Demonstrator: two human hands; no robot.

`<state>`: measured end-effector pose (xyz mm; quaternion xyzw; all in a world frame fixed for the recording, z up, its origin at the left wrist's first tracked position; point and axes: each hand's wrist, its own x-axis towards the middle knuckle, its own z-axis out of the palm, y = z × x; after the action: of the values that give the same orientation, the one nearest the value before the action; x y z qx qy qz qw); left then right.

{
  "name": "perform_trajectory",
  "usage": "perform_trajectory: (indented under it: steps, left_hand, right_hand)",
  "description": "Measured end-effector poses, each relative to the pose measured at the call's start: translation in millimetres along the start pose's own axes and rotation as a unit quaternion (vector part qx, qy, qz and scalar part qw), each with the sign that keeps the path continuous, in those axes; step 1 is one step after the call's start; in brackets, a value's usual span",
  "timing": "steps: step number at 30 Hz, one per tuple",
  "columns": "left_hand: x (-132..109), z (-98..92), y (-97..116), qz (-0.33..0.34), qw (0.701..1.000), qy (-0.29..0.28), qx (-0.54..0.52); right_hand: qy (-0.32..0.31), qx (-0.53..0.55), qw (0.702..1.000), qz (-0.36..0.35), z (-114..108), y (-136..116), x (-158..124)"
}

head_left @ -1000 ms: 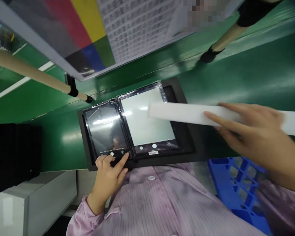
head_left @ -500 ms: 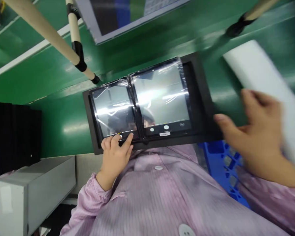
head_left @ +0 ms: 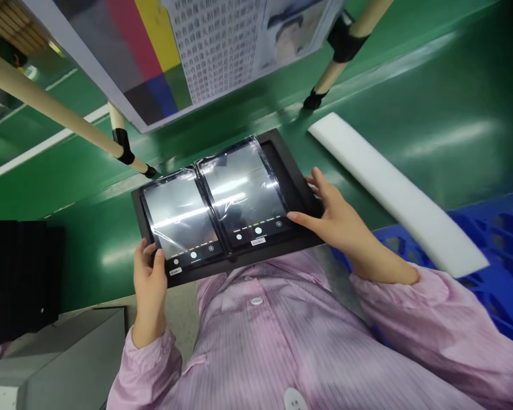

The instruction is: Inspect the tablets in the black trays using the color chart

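A black tray lies at the near edge of the green belt, against my pink smock. Two tablets sit side by side in it under clear film, the left tablet and the right tablet, both with lit camera screens. My left hand grips the tray's near left corner, thumb on its rim. My right hand holds the tray's right end, with a fingertip touching the right tablet's lower corner. A long white foam strip lies on the belt to the right, apart from my hands.
A colour test chart hangs over the belt on cream tube rails. A blue plastic crate stands at the right. Black trays are stacked at the left above a grey box.
My right hand has let go of the white foam strip, which now lies on the belt, and has come onto the tray's right end. My left hand moved from the left tablet's screen to the tray corner.
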<state>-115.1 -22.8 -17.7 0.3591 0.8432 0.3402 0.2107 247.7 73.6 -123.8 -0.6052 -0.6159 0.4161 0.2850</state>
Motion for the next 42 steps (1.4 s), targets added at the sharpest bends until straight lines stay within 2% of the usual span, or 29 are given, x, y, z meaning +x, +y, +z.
perform_trajectory:
  steps: [2, 4, 6, 8, 11, 13, 15, 17, 19, 22, 24, 27, 29, 31, 33, 35, 42]
  left_hand:
    - [1.8, -1.1, 4.6, -0.069, 0.986, 0.012, -0.149]
    - [3.0, -1.6, 9.4, -0.120, 0.961, -0.016, -0.250]
    - [3.4, 0.9, 12.1, -0.162, 0.935, -0.049, -0.312]
    - [3.4, 4.7, 12.4, -0.177, 0.919, -0.061, -0.347]
    - [0.9, 3.7, 12.7, -0.136, 0.912, -0.081, -0.380]
    - [-4.1, -4.1, 16.3, -0.091, 0.908, -0.095, -0.398]
    - [-11.6, -14.1, 24.2, -0.045, 0.900, -0.109, -0.419]
    - [-19.1, -20.5, 36.0, -0.002, 0.888, -0.124, -0.442]
    - [-24.4, -19.5, 50.5, 0.033, 0.874, -0.143, -0.463]
    - [-27.7, -3.4, 72.7, 0.078, 0.863, -0.139, -0.478]
    - [-29.4, 13.6, 83.9, 0.115, 0.867, -0.090, -0.477]
    - [-35.2, 38.3, 92.1, 0.214, 0.873, -0.016, -0.438]
    - [-41.0, 49.5, 93.3, 0.299, 0.886, -0.009, -0.354]
    - [-46.5, 55.5, 93.6, 0.357, 0.905, -0.003, -0.232]
    - [-50.4, 58.4, 94.7, 0.371, 0.920, 0.019, -0.124]
    - [-52.4, 60.7, 96.7, 0.366, 0.927, 0.039, -0.067]
    - [-51.0, 69.6, 100.9, 0.348, 0.935, 0.056, -0.041]
  right_hand:
    - [0.017, 0.026, 1.000, 0.001, 0.3, 0.7, 0.4]
    - [0.055, 0.004, 0.998, -0.016, 3.7, -5.9, 1.2]
    - [0.088, -0.025, 0.995, -0.047, 10.4, -20.6, 2.7]
    - [0.079, -0.026, 0.993, -0.090, 19.5, -41.2, 4.3]
    - [-0.017, 0.002, 0.984, -0.178, 33.2, -75.0, 4.4]
    - [-0.083, 0.024, 0.970, -0.229, 39.3, -94.6, 1.6]
    - [-0.119, 0.057, 0.957, -0.260, 41.9, -109.9, -3.6]
    - [-0.117, 0.117, 0.947, -0.276, 41.9, -121.1, -9.6]
    - [-0.083, 0.214, 0.931, -0.282, 40.1, -129.3, -14.4]
    - [-0.019, 0.389, 0.891, -0.234, 35.4, -138.8, -15.1]
    - [-0.017, 0.476, 0.863, -0.165, 30.7, -143.4, -11.0]
    - [-0.041, 0.529, 0.842, -0.096, 21.9, -146.1, -2.1]
    - [-0.047, 0.534, 0.839, -0.091, 16.2, -145.1, 2.5]
    - [-0.045, 0.535, 0.838, -0.094, 11.7, -143.1, 4.9]
    - [-0.043, 0.535, 0.838, -0.096, 9.1, -140.8, 5.6]
    - [-0.039, 0.532, 0.840, -0.099, 8.4, -138.4, 5.8]
    - [-0.025, 0.506, 0.853, -0.127, 14.1, -129.3, 9.5]
